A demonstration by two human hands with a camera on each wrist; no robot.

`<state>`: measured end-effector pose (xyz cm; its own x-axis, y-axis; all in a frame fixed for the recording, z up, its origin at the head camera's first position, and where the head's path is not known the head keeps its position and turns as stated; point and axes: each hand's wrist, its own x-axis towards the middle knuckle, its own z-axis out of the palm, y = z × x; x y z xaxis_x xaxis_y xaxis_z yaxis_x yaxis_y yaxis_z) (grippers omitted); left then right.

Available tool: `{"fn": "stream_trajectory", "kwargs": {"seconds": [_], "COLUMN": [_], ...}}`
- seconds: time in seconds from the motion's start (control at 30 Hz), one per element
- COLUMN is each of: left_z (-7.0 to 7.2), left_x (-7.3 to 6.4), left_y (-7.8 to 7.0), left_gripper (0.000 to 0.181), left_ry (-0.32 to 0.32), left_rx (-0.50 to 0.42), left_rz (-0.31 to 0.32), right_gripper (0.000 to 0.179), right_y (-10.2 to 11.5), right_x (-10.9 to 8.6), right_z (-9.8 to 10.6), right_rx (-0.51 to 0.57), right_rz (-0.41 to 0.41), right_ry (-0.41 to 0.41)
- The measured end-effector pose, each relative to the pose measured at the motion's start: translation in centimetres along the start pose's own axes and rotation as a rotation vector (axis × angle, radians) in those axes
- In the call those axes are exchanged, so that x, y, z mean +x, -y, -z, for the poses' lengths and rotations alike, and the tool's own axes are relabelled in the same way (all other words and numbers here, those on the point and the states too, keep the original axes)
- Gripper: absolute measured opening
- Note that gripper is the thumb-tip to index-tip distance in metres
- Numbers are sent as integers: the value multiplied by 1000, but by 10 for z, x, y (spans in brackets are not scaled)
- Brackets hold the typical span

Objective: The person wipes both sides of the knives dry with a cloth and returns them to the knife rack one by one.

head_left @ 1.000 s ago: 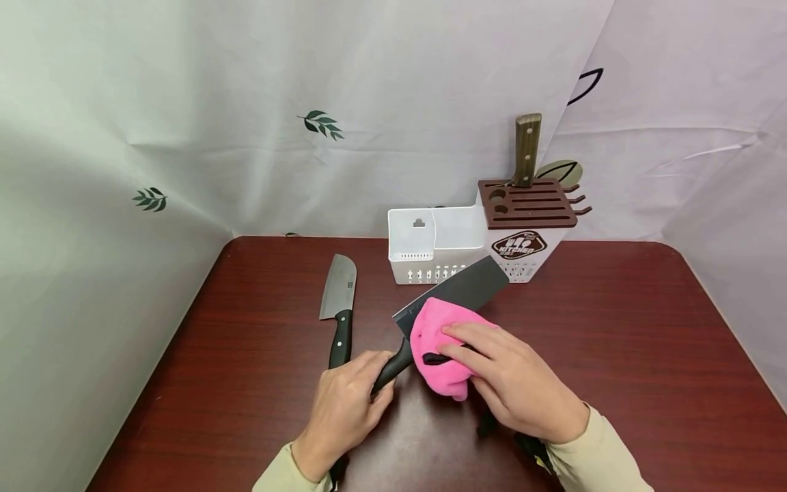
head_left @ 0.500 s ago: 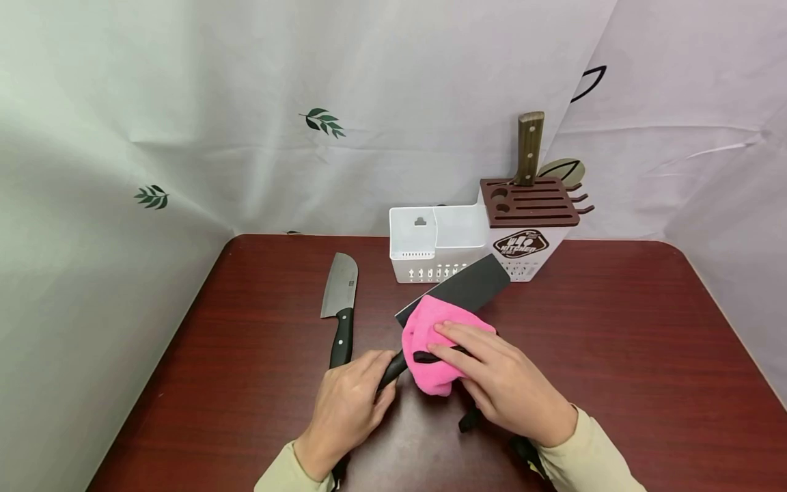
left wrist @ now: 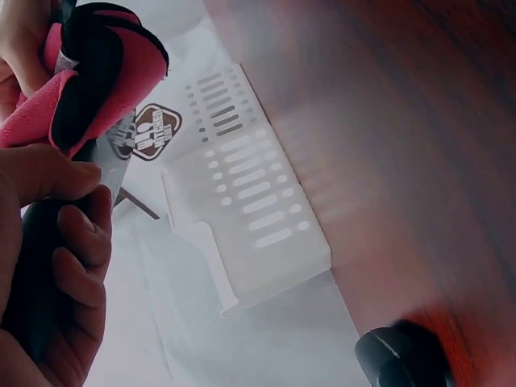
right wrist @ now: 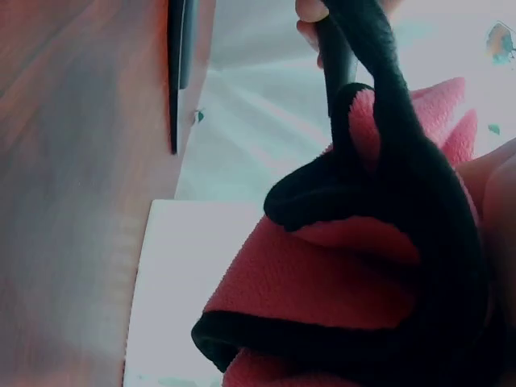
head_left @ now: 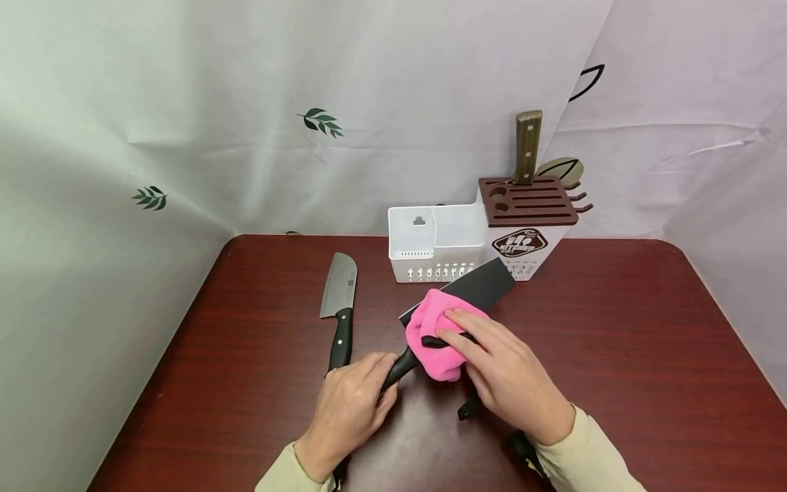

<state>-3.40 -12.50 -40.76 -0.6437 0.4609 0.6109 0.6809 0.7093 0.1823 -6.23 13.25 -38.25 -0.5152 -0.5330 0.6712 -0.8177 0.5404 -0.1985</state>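
Observation:
My left hand (head_left: 350, 406) grips the black handle (head_left: 401, 367) of a cleaver, its fingers wrapped round it in the left wrist view. The cleaver's broad dark blade (head_left: 482, 283) points up and right, raised over the table. A pink cloth with black edging (head_left: 438, 342) is bunched over the blade near the handle. My right hand (head_left: 513, 369) holds that cloth against the blade, fingers bent over its top. In the right wrist view the folded cloth (right wrist: 339, 274) hides most of the blade.
A second knife (head_left: 340, 301) lies left of my left hand on the red-brown table (head_left: 246, 383). Behind the cleaver stands a white holder (head_left: 439, 256) with a brown slotted top (head_left: 529, 205); a wooden-handled knife (head_left: 527, 147) is upright in it. White fabric (head_left: 246, 102) hangs behind.
The cloth and my right hand have shifted slightly along the cleaver, first toward the handle, then back up the blade. My left hand keeps its grip; the cleaver has tilted a little.

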Motion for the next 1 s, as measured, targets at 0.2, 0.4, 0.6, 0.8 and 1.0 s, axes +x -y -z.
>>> {"fn": "stream_trajectory", "kwargs": {"seconds": [0.2,0.4,0.6,0.8,1.0], "left_z": [-1,-1,-1,0,1], "left_x": [0,0,0,0,0], "left_y": [2,3,4,5,6], "left_gripper": [31,31,35,35,34], "left_ry": [-17,-34,-65,-58,-49], "left_rx": [7,7,8,-4,-44], "left_rz": [-23,-45,-80,-63,-20], "right_gripper": [42,43,44,46,46], "right_y": [-7,-14,-23,-29,-35], "right_x": [-1,-3,-7,-8,-9], "right_z": [2,7,13,18,23], "right_rx": [-32,-48,-58,-85,-125], "right_rz": [-62,-142,-227,-297,-360], "right_ry": [-23,-34,-44,-57,-71]}}
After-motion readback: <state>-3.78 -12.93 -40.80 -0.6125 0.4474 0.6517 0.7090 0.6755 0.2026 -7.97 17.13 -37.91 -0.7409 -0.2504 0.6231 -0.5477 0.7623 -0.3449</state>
